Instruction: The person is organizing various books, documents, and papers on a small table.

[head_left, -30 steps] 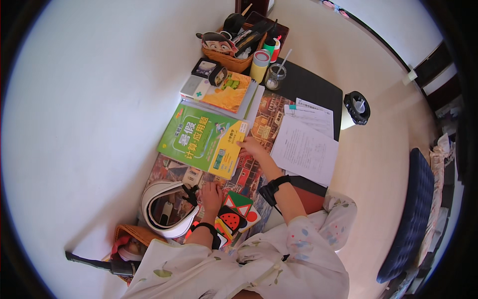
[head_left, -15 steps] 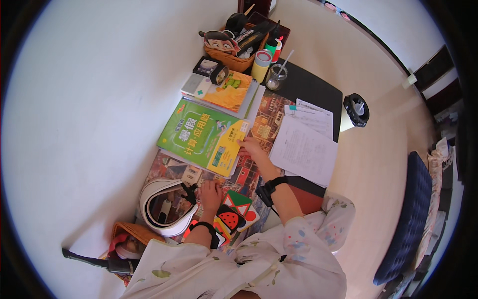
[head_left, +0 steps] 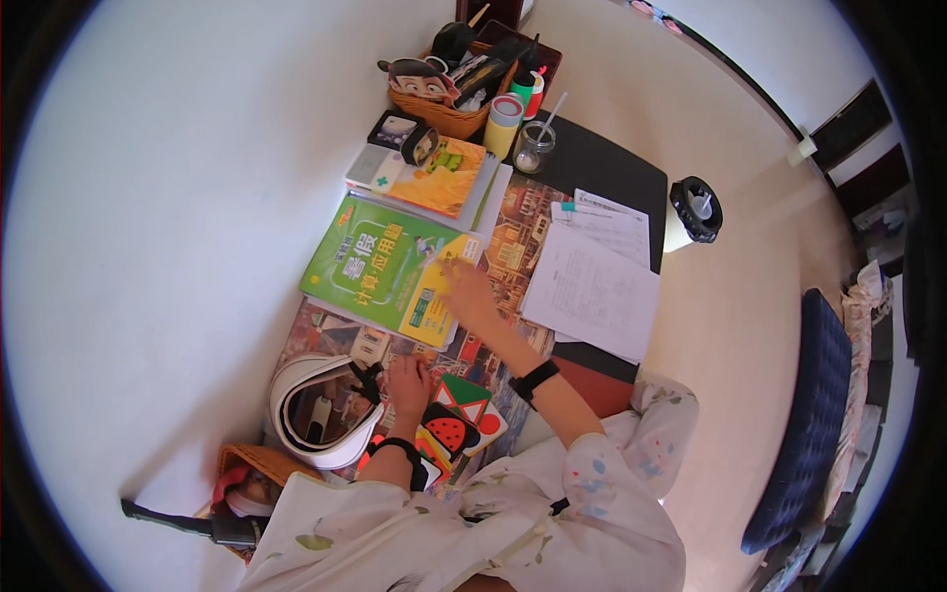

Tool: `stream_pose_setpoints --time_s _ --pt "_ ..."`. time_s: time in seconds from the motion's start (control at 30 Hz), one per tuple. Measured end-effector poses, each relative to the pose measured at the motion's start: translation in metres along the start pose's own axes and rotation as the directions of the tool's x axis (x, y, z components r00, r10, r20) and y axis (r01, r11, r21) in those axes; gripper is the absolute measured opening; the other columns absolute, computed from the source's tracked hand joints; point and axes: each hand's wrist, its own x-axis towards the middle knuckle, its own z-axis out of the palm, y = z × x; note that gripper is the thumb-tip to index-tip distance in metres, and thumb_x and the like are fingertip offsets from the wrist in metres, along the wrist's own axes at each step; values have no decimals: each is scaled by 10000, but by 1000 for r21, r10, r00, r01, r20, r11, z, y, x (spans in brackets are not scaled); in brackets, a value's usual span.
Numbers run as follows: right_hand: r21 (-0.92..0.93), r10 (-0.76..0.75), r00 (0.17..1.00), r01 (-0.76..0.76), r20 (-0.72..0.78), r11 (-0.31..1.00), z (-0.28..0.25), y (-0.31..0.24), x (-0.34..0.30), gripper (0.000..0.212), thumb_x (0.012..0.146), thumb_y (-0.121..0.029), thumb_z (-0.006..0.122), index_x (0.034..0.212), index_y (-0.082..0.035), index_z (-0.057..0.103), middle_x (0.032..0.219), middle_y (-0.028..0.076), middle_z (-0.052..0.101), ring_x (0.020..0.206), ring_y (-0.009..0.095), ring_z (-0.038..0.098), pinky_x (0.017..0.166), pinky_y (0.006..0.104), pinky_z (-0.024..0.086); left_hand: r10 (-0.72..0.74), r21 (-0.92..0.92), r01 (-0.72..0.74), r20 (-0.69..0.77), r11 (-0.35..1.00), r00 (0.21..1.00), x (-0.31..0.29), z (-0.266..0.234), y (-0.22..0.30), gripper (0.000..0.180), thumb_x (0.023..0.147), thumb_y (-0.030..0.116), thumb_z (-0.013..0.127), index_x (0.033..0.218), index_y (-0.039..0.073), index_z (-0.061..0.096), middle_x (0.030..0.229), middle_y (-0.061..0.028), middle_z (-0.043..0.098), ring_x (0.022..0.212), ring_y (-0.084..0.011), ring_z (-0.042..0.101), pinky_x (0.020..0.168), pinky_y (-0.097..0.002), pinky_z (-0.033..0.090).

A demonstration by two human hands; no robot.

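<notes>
My right hand (head_left: 468, 296) reaches over the yellow corner of a green and yellow workbook (head_left: 365, 252), its fingers stretched out across the cover. Nothing shows in its grasp. My left hand (head_left: 404, 385) rests on the patterned tabletop cover (head_left: 330, 340) with its fingers laid out flat. It lies between a white sun visor (head_left: 340, 456) and a loose pile of colourful picture cards (head_left: 449, 429), one of them with a red watermelon shape. Each wrist wears a black band.
Behind the workbook lie an orange book (head_left: 459, 187) and a black boxy gadget (head_left: 400, 133). A wicker basket (head_left: 449, 120), a yellow cup (head_left: 503, 126) and a glass jar with a straw (head_left: 533, 148) stand at the back. Printed papers (head_left: 592, 286) lie right; a bin (head_left: 695, 209) stands beyond.
My right hand has moved left from the workbook's right edge onto its cover. My left hand stays in about the same place. The whole view has shifted slightly.
</notes>
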Motion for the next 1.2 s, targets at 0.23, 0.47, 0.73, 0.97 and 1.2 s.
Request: stream_pose_setpoints --time_s 0.23,0.47,0.73,0.97,1.2 --pt "17 -190 976 190 108 982 47 -70 -30 621 695 -245 620 1255 -155 367 1282 199 294 1184 374 287 952 499 257 -31 -30 33 67 999 997 -4 3 -6 245 765 161 514 979 45 484 934 -126 482 896 -294 451 775 -428 311" --pt "-146 -164 986 163 6 976 77 -67 -41 587 735 -68 516 1280 -199 339 1335 182 230 1250 360 186 980 540 175 -22 -37 26 89 999 996 -2 0 -6 444 771 195 512 1156 3 403 994 -156 481 907 -323 445 775 -439 308" --pt "-33 -161 979 158 -128 987 74 -60 -43 531 751 -59 481 1255 -188 374 1306 164 294 1236 340 233 979 532 188 -14 -50 18 81 999 997 0 1 0 388 761 186 521 1098 13 435 887 -160 464 855 -340 438 751 -436 309" --pt "-76 -182 977 174 -109 982 72 -61 -44 514 771 -86 478 1261 -197 367 1298 150 312 1227 334 251 980 515 204 23 -68 -21 30 997 999 1 1 0 382 762 215 509 1086 20 452 868 -152 467 856 -330 439 721 -427 307" --pt "-122 -190 972 173 -136 977 72 -63 -44 494 786 -114 462 1263 -200 362 1299 141 315 1224 321 264 981 508 207 17 -9 -17 -8 1000 1000 -1 -1 0 393 764 212 504 1097 13 445 880 -154 466 868 -332 435 743 -434 307"
